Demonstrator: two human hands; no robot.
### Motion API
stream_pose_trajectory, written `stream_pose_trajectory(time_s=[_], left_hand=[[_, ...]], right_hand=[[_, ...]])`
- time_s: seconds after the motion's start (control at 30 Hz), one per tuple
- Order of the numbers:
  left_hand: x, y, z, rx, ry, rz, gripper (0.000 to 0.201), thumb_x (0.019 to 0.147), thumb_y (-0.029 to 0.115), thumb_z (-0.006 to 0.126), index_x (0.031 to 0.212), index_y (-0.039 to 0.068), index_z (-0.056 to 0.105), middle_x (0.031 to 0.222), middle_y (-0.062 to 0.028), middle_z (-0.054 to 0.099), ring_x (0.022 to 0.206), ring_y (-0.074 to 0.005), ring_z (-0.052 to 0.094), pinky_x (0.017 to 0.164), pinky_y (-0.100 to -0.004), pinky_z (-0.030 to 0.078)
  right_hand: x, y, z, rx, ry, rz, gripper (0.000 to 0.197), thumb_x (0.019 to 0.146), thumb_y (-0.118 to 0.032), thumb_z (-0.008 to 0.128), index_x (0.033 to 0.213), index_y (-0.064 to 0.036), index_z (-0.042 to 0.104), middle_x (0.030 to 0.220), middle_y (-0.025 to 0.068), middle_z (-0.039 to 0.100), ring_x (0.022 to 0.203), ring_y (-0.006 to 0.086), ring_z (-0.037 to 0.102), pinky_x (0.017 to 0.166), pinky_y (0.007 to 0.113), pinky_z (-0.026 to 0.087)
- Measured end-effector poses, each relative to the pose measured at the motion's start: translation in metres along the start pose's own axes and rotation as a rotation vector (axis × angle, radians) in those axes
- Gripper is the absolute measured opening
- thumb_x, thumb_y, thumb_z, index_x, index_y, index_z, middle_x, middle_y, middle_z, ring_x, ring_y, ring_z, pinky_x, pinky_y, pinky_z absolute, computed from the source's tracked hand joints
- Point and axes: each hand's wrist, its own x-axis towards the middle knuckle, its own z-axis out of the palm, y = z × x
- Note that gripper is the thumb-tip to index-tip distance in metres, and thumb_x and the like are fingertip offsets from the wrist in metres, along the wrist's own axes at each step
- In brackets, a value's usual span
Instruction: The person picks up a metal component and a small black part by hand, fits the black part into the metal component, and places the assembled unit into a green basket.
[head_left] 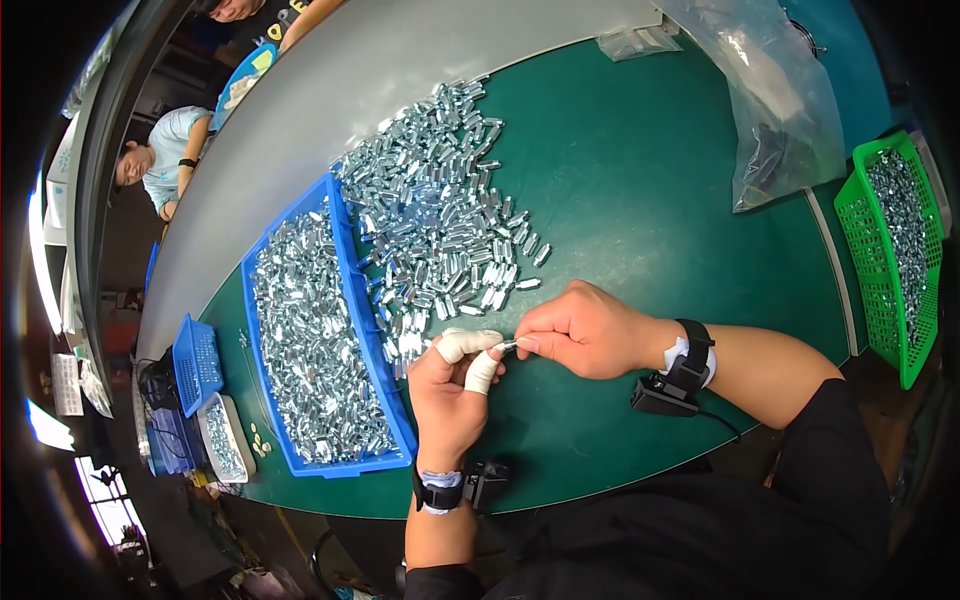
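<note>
My left hand [447, 392], its thumb and a finger wrapped in white coverings, is closed in a pinch on a small silvery metal piece [508, 345]. My right hand [583, 332] pinches the other end of that piece between thumb and forefinger, so the fingertips of both hands nearly meet. Most of the piece is hidden by the fingers. Just beyond my hands spreads a loose heap of short, shiny metal pieces [440, 215] on the green table mat [630, 190]. To the left of my left hand stands a blue tray [352, 260] filled with similar pieces.
A green perforated basket [868, 262] of small metal parts stands at the right. A clear plastic bag [785, 120] lies at the back right. Far left are a small blue basket [197, 360] and a white tub [232, 432]. Two other people are beyond the grey tabletop [300, 110].
</note>
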Motion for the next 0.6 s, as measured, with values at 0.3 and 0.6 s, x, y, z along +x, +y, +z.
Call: stream_pose_trajectory(time_s=[0.3, 0.6], left_hand=[[0.014, 0.01, -0.033, 0.728, 0.967, 0.356, 0.022, 0.089, 0.005, 0.075, 0.109, 0.003, 0.069, 0.104, -0.0105, 0.068, 0.095, -0.0234, 0.065, 0.079, -0.0351, 0.052], [0.002, 0.012, -0.03, 1.016, 0.147, 0.04, 0.035, 0.079, 0.003, 0.078, 0.113, 0.002, 0.069, 0.104, -0.0183, 0.064, 0.096, -0.0383, 0.061, 0.083, -0.0434, 0.05]], right_hand=[[0.001, 0.004, -0.002, 0.107, 0.028, 0.003, 0.02, 0.101, -0.018, 0.06, 0.094, -0.004, 0.072, 0.077, 0.0091, 0.069, 0.063, 0.0177, 0.059, 0.061, 0.032, 0.046], [0.002, 0.004, -0.002, 0.068, 0.0, 0.02, 0.02, 0.101, -0.017, 0.06, 0.093, -0.0028, 0.072, 0.079, 0.0091, 0.07, 0.065, 0.0176, 0.06, 0.062, 0.032, 0.047]])
